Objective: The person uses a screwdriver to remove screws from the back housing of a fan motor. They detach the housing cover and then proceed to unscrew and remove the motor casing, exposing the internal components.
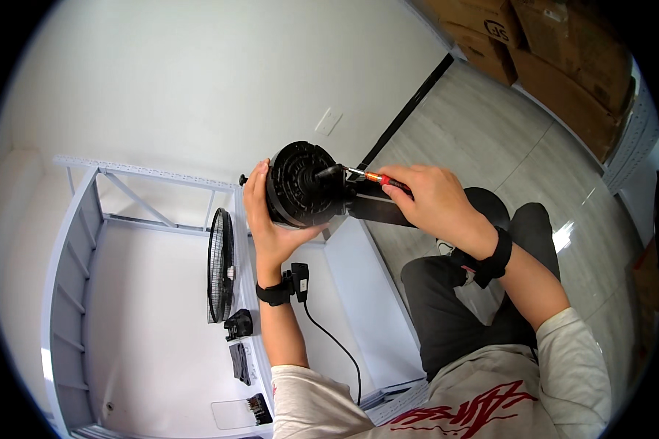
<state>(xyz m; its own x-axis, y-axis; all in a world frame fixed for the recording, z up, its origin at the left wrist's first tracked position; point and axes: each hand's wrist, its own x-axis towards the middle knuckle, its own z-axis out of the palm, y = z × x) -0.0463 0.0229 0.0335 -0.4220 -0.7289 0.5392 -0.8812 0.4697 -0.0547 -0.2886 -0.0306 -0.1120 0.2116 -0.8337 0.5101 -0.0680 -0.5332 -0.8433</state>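
Note:
Before me a black round fan motor housing [294, 179] is tilted on its side, its ribbed inner face showing. My left hand [265, 219] grips the rim of this housing, thumb below and fingers on the far side. My right hand [436, 205] is closed around a screwdriver [379, 178] with a red and black handle. The screwdriver's metal shaft points left to the neck beside the housing; whether its tip sits in a screw is too small to tell. From the neck a black column [382, 210] runs right behind my right hand toward a dark round base [487, 206] by my knees.
At left, a white metal shelf [154, 307] carries a round wire fan guard [220, 267] on edge, a black plastic part [238, 324] and a box of small bits [256, 408]. Cardboard boxes [564, 58] are stacked at far right. A cable [337, 338] hangs from my left wrist strap.

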